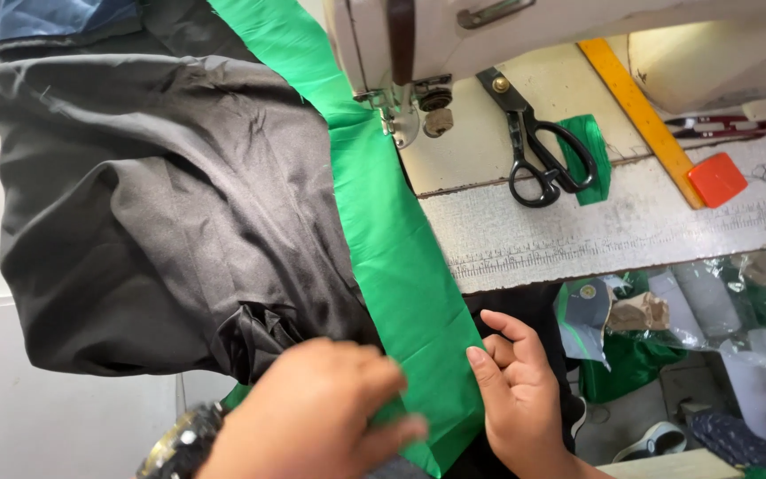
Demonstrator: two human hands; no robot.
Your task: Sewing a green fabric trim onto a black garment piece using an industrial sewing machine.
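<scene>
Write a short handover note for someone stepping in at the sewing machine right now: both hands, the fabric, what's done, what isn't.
Left hand: lies on the green strip near its lower end.
Right hand: pinches the strip's right edge.
Fabric: the strip runs up under the presser foot, beside the black cloth.
Scissors lie on the table.
Done: strip fed to the needle.
Left: the lower end is not yet at the foot.
</scene>
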